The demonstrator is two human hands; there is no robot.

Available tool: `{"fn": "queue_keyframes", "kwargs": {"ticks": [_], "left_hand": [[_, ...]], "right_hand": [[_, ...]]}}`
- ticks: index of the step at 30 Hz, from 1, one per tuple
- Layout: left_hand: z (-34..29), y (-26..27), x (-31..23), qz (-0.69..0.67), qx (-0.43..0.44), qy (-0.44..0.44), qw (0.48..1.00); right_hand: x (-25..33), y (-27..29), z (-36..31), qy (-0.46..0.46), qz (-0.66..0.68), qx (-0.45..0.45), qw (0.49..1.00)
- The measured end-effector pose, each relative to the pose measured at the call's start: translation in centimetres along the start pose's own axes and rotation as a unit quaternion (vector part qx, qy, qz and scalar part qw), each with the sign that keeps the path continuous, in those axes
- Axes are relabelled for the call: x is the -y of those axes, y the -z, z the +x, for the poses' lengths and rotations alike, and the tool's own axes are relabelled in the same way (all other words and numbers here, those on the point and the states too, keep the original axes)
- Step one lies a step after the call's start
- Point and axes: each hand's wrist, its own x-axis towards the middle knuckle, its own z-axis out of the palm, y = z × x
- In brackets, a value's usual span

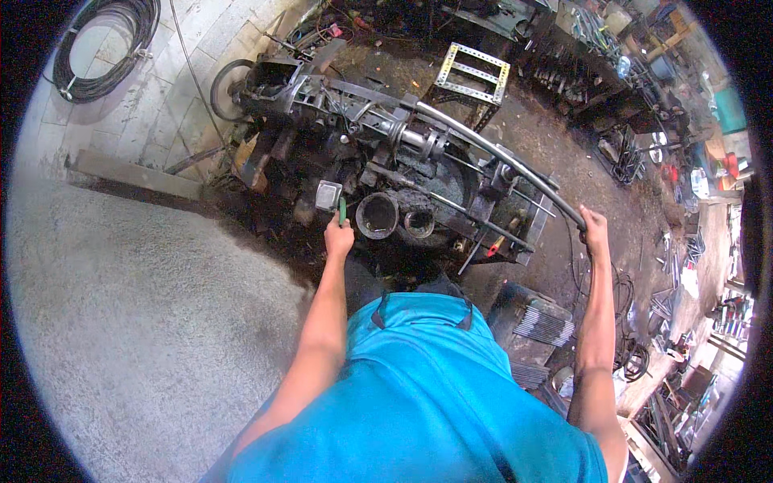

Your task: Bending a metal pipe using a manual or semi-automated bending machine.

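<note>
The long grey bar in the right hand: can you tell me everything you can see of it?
The long grey bar is slim and looks like metal, with a bright shine along its length. It slants from the far side of the machine to the right hand, which grips its near end. It looks bowed, though the lens bends straight edges. Whether it is hollow or rests on the machine, I cannot tell.

I read this as a metal workshop: grimy machine (415, 138), stacked rods (543, 324), wall-hung coil (143, 36), dirty floor (576, 133).
</note>
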Motion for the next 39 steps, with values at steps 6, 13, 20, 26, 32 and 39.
{"fn": "queue_keyframes", "kwargs": {"ticks": [6,13,20,26,32,39], "left_hand": [[1.0,-0.1,1.8,-0.034,0.005,-0.021,0.999],[-1.0,1.2,-0.5,0.046,0.039,0.095,0.994],[-0.7,0.0,0.6,0.251,0.031,0.068,0.965],[1.8,-1.1,3.2,0.246,0.033,0.048,0.967],[1.2,-1.2,2.6,0.235,0.034,0.066,0.969],[1.4,-1.3,3.2,0.208,0.039,0.086,0.974]], "right_hand": [[-0.4,-0.2,0.7,0.006,0.049,0.009,0.999],[1.0,-0.2,-0.9,-0.007,0.027,0.006,1.0],[0.6,-0.6,-0.8,0.016,0.006,-0.023,1.0],[0.0,-0.4,-0.3,-0.002,-0.015,-0.037,0.999],[0.2,-0.3,-0.6,-0.048,-0.017,-0.032,0.998],[-1.4,0.6,0.5,-0.037,-0.045,-0.037,0.998]]}}
